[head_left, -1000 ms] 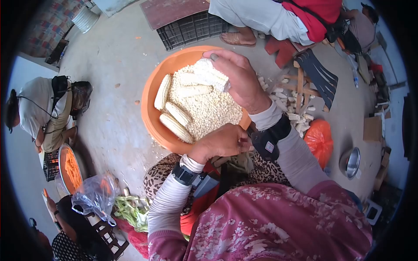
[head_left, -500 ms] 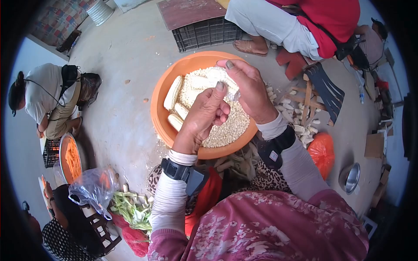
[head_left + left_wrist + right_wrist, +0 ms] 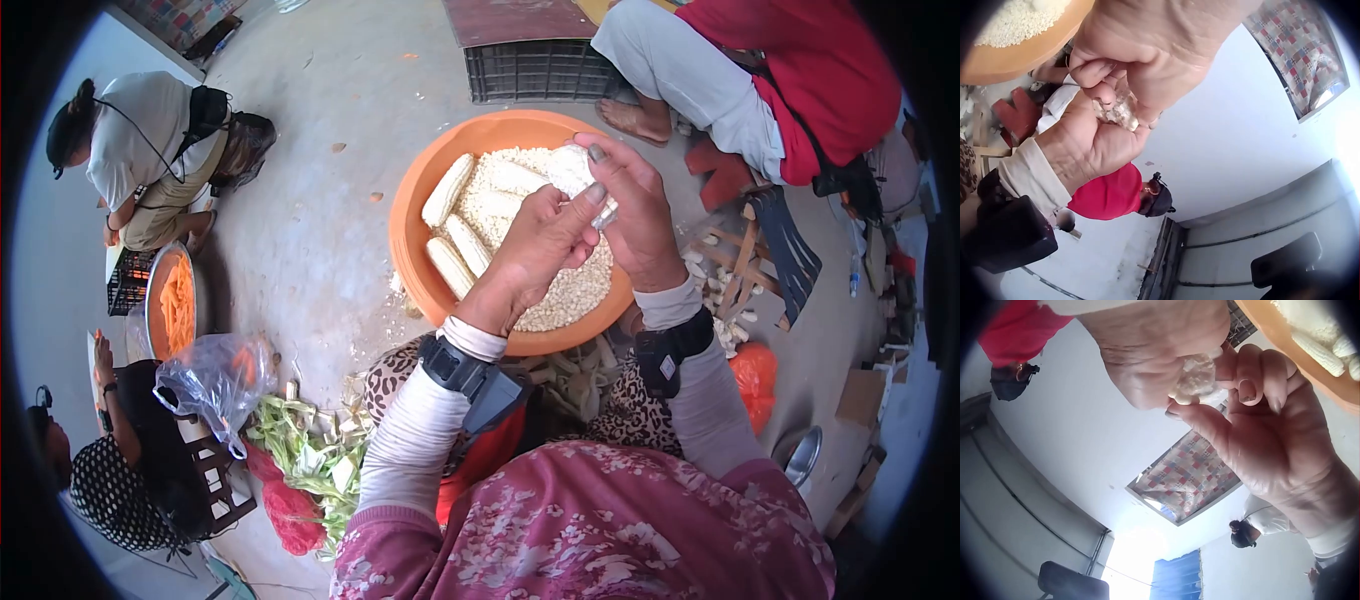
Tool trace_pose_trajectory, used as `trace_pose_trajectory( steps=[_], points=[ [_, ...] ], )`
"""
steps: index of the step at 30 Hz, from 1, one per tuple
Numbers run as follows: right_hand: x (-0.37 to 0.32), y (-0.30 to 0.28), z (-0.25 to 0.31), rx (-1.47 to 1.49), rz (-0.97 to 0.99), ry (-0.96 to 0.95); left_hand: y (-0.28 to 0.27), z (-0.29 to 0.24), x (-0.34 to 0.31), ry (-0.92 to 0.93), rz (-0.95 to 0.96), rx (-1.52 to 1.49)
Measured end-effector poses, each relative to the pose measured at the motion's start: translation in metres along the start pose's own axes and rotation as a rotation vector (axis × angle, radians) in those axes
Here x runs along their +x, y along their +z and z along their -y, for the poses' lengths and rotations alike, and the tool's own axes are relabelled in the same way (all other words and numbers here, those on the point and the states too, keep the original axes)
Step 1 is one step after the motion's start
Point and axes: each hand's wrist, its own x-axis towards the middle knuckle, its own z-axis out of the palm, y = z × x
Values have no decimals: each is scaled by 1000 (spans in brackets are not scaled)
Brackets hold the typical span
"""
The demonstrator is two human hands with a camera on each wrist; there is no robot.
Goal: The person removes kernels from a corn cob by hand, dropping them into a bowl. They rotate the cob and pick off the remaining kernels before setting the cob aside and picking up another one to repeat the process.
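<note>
In the head view an orange basin (image 3: 408,235) holds loose pale kernels (image 3: 565,298) and several whole corn cobs (image 3: 448,190). Above its right side, the right hand (image 3: 642,220) grips a pale cob (image 3: 570,170), thumb along it. The left hand (image 3: 530,250) meets the cob's near end, its thumb against it and fingers curled. In the left wrist view the cob end (image 3: 1121,114) shows between the left hand (image 3: 1154,50) and right hand (image 3: 1085,140). The right wrist view shows its rough end (image 3: 1197,378) at the left thumb; the hands partly cover the cob.
Beyond the basin stands a black crate (image 3: 540,72); a person in red (image 3: 830,80) sits at its right. Cob pieces (image 3: 715,275) and an orange bag (image 3: 753,385) lie right. Husks (image 3: 310,450), a clear bag (image 3: 215,375) and a carrot bowl (image 3: 155,310) are left.
The left hand has risen from the basin's near edge to the cob, and its thumb now lies against it. The right hand still grips the cob. The head view has shifted, moving the surroundings rightward.
</note>
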Motion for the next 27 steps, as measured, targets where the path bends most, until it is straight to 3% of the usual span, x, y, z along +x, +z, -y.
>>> trace_pose_trajectory(
  steps=[6, 9, 14, 18, 20, 27],
  points=[
    [-1, -4, 4, 50, 2, 20, 1, -1, -3, -34, 66, -88],
    [0, -8, 9, 237, -17, 128, 5, 1, -2, 3, 106, -152],
    [-2, -8, 12, 64, -48, -12, 4, -3, 0, -58, 148, -246],
    [-4, -5, 13, 23, -84, -8, 5, 1, 3, -104, 101, -195],
    [-4, -6, 9, -215, -96, -111, 8, 4, 3, -84, 84, -127],
    [-4, -3, 5, -98, -110, 0, 8, 6, 1, -61, 72, -11]
  ],
)
